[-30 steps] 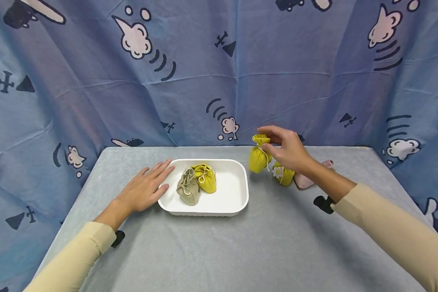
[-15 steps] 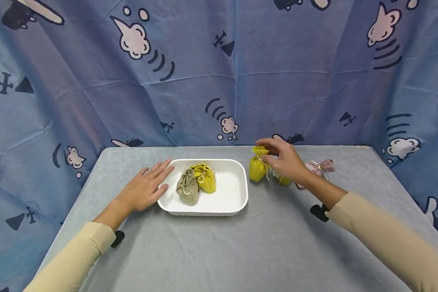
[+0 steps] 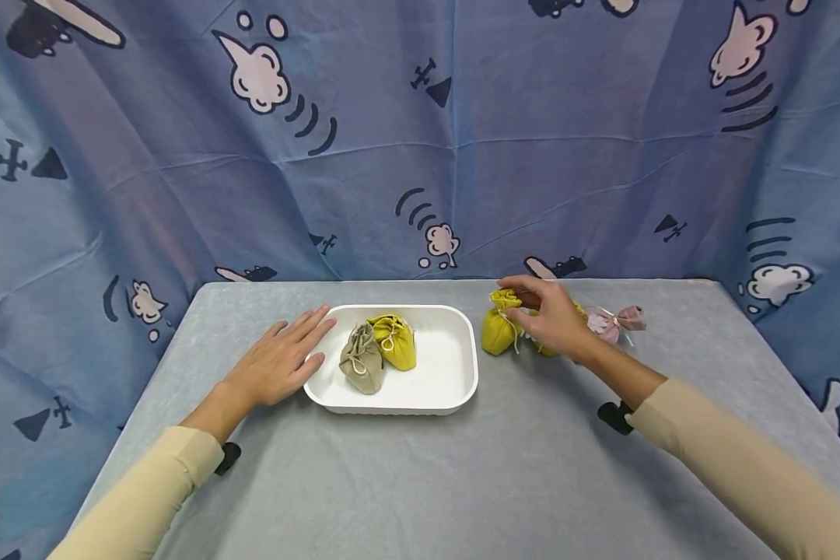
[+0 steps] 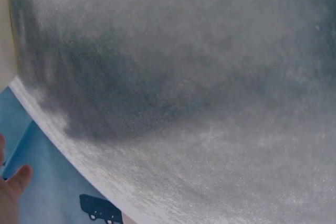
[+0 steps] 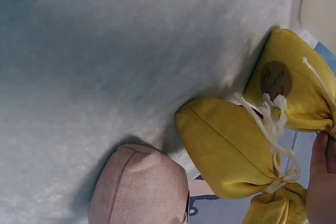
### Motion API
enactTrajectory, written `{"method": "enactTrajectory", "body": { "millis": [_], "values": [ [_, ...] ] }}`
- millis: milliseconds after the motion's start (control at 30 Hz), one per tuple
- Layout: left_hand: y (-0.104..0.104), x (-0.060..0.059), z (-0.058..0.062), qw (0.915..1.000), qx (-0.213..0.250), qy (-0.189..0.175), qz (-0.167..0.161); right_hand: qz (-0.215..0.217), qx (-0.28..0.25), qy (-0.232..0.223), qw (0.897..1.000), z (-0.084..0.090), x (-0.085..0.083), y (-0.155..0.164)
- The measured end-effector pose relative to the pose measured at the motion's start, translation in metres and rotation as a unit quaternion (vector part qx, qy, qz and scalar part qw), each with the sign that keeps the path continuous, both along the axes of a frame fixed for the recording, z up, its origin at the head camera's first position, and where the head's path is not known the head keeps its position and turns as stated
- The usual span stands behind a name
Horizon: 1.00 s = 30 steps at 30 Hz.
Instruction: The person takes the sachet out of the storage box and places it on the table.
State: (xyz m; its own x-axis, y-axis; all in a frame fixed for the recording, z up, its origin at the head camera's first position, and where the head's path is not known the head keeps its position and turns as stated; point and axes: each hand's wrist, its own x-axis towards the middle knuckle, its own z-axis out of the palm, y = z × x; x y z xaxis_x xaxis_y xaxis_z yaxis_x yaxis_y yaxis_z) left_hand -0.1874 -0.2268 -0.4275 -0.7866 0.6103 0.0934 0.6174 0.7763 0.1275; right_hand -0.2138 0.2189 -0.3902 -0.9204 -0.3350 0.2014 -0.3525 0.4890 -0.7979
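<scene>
Head view: right grip (image 3: 553,319) pinching yellow pouch (image 3: 497,333) beside tray (image 3: 462,373); left grip (image 3: 280,359) flat.

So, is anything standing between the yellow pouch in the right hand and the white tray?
Nothing visible does. The yellow pouch stands just right of the white tray; only bare table lies between them.

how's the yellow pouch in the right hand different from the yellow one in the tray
The right hand pinches the gathered top of the yellow pouch outside the tray, which stands upright on the grey table; nothing touches the yellow pouch in the tray. That one lies in the white tray, leaning against a beige pouch, while the left hand rests by the rim. Both are yellow drawstring pouches tied with pale cord.
</scene>
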Motion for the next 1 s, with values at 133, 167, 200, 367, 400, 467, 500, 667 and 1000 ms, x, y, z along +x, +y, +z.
{"method": "enactTrajectory", "body": {
  "millis": [133,167,200,367,400,467,500,667,1000],
  "values": [
    [0.0,0.0,0.0,1.0,0.003,0.0,0.001,-0.001,0.009,0.011,1.0,0.0,0.0,0.002],
    [0.0,0.0,0.0,1.0,0.004,0.001,0.0,-0.002,0.011,0.014,1.0,0.0,0.0,0.002],
    [0.0,0.0,0.001,1.0,0.003,0.002,0.0,-0.003,0.014,0.016,1.0,0.001,0.001,0.003],
    [0.0,0.0,0.001,1.0,0.001,0.002,-0.001,-0.002,0.025,0.008,1.0,0.003,0.001,0.004],
    [0.0,0.0,0.001,1.0,0.001,0.0,-0.001,-0.001,0.026,0.005,1.0,0.003,0.001,0.005],
    [0.0,0.0,0.001,1.0,0.002,-0.001,-0.001,0.002,0.028,-0.001,1.0,0.005,0.002,0.005],
    [0.0,0.0,0.001,1.0,0.001,-0.001,-0.001,0.003,0.029,-0.002,1.0,0.006,0.002,0.005],
    [0.0,-0.001,-0.001,1.0,0.002,0.004,-0.001,0.003,0.043,0.006,0.999,0.014,0.001,0.002],
    [0.0,-0.001,0.0,1.0,0.004,-0.001,0.002,0.018,0.061,0.043,0.997,0.025,-0.001,-0.015]
  ]
}}
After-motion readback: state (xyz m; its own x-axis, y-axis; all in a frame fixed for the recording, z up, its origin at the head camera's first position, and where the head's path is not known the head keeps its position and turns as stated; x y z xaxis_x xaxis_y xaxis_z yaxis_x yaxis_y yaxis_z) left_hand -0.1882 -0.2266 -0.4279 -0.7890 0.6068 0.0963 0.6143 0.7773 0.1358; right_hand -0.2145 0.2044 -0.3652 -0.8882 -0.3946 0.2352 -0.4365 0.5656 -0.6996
